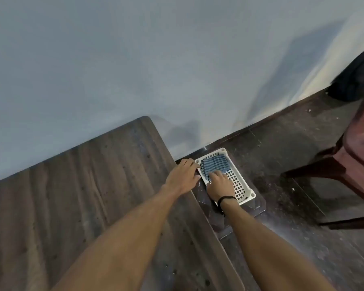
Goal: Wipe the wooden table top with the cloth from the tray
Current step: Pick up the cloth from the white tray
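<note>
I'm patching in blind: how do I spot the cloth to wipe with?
Find the wooden table against the wall, then look past its right edge to the white slotted tray lower down. The cloth lies in the tray's far end, blue checked, the only fabric there.

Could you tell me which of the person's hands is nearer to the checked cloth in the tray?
Right. The right hand has its fingers on the checked cloth in the tray; the left hand rests at the tray's left rim, beside it.

Dim, cool indoor light. The wall (135, 59) reads grey-blue, with a warmer bright streak toward 2 o'clock and a broad soft shadow beside it. The whole frame is soft and slightly smeared; wide-angle bending tilts the bench (72, 196) edge and floor (292, 164) lines.
</note>
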Demonstrator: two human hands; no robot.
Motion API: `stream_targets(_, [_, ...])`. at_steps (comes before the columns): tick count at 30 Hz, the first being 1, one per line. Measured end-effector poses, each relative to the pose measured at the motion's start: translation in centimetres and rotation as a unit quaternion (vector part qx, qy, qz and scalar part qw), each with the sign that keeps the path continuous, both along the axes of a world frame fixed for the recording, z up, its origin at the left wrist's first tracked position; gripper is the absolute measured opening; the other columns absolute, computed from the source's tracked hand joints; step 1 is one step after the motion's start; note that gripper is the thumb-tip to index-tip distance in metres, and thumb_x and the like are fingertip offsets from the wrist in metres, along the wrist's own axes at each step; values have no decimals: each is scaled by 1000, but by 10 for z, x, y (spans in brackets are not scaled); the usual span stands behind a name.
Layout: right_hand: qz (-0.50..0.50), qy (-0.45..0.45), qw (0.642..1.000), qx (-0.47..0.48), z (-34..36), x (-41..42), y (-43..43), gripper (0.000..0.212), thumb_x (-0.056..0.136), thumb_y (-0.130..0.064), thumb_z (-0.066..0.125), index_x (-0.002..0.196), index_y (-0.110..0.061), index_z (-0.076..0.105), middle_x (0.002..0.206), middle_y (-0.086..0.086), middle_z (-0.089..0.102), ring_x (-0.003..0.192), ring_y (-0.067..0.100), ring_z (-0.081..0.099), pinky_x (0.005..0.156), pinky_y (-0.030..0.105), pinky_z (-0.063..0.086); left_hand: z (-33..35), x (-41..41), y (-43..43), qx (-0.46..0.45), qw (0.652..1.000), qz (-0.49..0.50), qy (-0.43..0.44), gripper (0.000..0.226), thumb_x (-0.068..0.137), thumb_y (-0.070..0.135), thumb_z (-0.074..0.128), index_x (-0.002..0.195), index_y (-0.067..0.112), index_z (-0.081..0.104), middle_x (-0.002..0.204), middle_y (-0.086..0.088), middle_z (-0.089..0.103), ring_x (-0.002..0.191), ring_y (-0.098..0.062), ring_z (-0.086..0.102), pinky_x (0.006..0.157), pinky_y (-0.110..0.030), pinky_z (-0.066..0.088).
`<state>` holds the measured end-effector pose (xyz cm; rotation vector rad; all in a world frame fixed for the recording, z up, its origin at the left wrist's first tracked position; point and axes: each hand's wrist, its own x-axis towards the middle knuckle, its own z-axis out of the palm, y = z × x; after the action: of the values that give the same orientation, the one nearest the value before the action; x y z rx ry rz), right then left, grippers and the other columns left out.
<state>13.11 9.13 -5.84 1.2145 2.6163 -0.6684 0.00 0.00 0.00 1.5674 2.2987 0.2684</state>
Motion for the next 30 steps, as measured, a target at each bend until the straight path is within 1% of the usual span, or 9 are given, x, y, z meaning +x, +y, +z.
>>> stream_targets(3, [25, -6, 1000, -8, -14, -1, 24, 50, 93, -22, 52, 142, -18, 50, 145, 8, 48, 133, 32, 45, 104, 48, 43, -13, 1, 35, -25, 1000, 14, 1, 47, 96, 29, 55, 140, 13, 50, 141, -5, 47, 132, -22, 39, 107, -40, 41])
stream_targets(6, [66, -33, 997, -4, -34, 3, 55, 51, 96, -20, 51, 147, -18, 45, 150, 8, 43, 140, 30, 37, 108, 48, 41, -33, 4, 73, -80, 996, 29, -4, 51, 94, 29, 58, 141, 13, 46, 141, -6, 45, 132, -23, 38, 107, -44, 42])
stream_targets(10, [103, -56, 993, 3, -62, 7, 100, 47, 95, -14, 50, 142, -19, 47, 144, 7, 45, 135, 30, 41, 105, 46, 43, -70, 4, 114, -133, 990, 52, -12, 56, 94, 30, 59, 145, 13, 40, 142, -6, 41, 133, -25, 36, 105, -46, 43])
stream_targets(13, [133, -70, 989, -2, -84, 8, 125, 48, 95, -10, 49, 142, -20, 48, 143, 6, 44, 134, 30, 41, 104, 48, 44, -102, 8, 132, -155, 985, 69, -19, 54, 94, 28, 59, 143, 12, 41, 140, -5, 43, 131, -25, 39, 102, -43, 46])
stream_targets(17, [171, -71, 983, 2, -111, 3, 148, 51, 94, -5, 49, 143, -18, 46, 147, 6, 39, 135, 30, 37, 106, 51, 43, -141, 16, 141, -186, 979, 84, -20, 52, 94, 33, 62, 138, 11, 44, 142, -5, 41, 132, -23, 39, 100, -41, 47])
stream_targets(21, [192, -58, 980, 0, -130, -5, 162, 57, 95, -7, 50, 150, -16, 37, 159, 6, 28, 137, 31, 36, 103, 49, 47, -169, 23, 146, -184, 977, 106, -16, 66, 93, 40, 65, 144, 9, 37, 149, -7, 32, 138, -23, 32, 105, -41, 46])
stream_targets(25, [213, -58, 975, 0, -144, -12, 170, 62, 98, -15, 53, 156, -15, 29, 166, 6, 16, 142, 32, 32, 104, 48, 47, -183, 27, 149, -203, 975, 87, 23, 74, 95, 44, 58, 151, 5, 28, 157, -13, 23, 144, -28, 27, 113, -40, 37])
stream_targets(28, [218, -51, 974, 20, -150, -13, 169, 60, 96, -11, 53, 153, -13, 32, 161, 7, 25, 138, 31, 36, 102, 46, 48, -191, 32, 149, -213, 970, 75, 84, 77, 94, 43, 61, 151, 4, 27, 157, -17, 24, 141, -31, 32, 115, -40, 36])
stream_targets(30, [215, -37, 975, 37, -151, -14, 168, 52, 96, -8, 52, 147, -12, 40, 154, 7, 36, 131, 32, 42, 98, 45, 50, -193, 33, 149, -214, 967, 59, 128, 72, 93, 38, 63, 148, 3, 31, 153, -19, 31, 134, -32, 39, 112, -39, 39])
